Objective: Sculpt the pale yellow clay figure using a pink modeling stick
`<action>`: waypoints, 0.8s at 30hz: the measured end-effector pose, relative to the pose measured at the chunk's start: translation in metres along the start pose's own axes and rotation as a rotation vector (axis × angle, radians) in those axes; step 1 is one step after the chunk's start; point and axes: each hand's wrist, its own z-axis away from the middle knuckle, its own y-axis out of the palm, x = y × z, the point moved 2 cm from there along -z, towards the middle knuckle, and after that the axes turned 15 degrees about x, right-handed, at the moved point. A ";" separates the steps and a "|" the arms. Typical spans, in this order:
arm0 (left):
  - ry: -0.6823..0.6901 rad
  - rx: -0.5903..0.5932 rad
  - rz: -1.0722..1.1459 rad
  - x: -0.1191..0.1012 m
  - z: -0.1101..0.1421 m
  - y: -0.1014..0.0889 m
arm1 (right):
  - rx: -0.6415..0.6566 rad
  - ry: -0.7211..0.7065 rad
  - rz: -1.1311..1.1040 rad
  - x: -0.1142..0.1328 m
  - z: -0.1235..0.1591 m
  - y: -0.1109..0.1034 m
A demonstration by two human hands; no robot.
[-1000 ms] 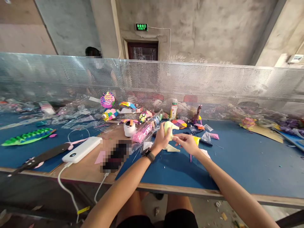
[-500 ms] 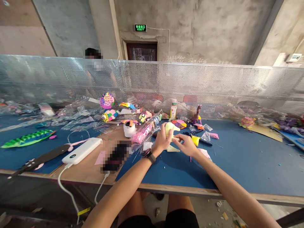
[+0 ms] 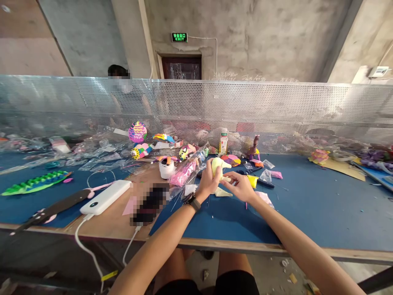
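Note:
A pale yellow clay figure (image 3: 218,164) with a pointed tip to the right is wrapped in the fingers of my left hand (image 3: 210,182), just above the table. My right hand (image 3: 242,187) pinches a small pale part at the figure's lower right side; the fingertips partly cover it. Under the hands a flat pale yellow piece (image 3: 223,192) lies on the blue table surface (image 3: 310,205). Close to my right hand are a yellow clay packet (image 3: 252,181) and a dark tool handle (image 3: 265,184).
Left of my hands lie a white power bank (image 3: 106,196), a blurred-out phone (image 3: 150,205) and a pink clay bag (image 3: 182,173). Several colourful clay figures and a bottle (image 3: 224,141) stand before a perforated metal screen (image 3: 270,110). Behind it is a person (image 3: 129,98).
My hands keep their hold on the clay figure, with only a slight shift of the fingers. The view has moved a little.

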 end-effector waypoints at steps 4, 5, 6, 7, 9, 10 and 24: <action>-0.060 -0.036 0.092 0.005 -0.004 0.001 | -0.062 -0.041 -0.059 0.004 0.001 -0.002; -0.094 -0.013 0.170 0.007 -0.006 0.003 | -0.080 -0.061 -0.051 0.005 0.001 -0.003; -0.132 0.023 0.268 0.010 -0.007 0.006 | -0.091 -0.085 -0.038 0.007 0.001 -0.004; -0.169 0.065 0.369 0.011 -0.008 0.010 | -0.095 -0.111 -0.023 0.008 0.002 -0.005; -0.226 0.142 0.526 0.014 -0.010 0.017 | -0.093 -0.161 0.013 0.010 0.002 -0.006; -0.243 0.169 0.565 0.015 -0.010 0.020 | -0.093 -0.181 0.034 0.011 0.003 -0.006; -0.413 0.391 0.773 0.033 -0.005 0.033 | -0.034 -0.250 0.205 0.018 0.002 -0.007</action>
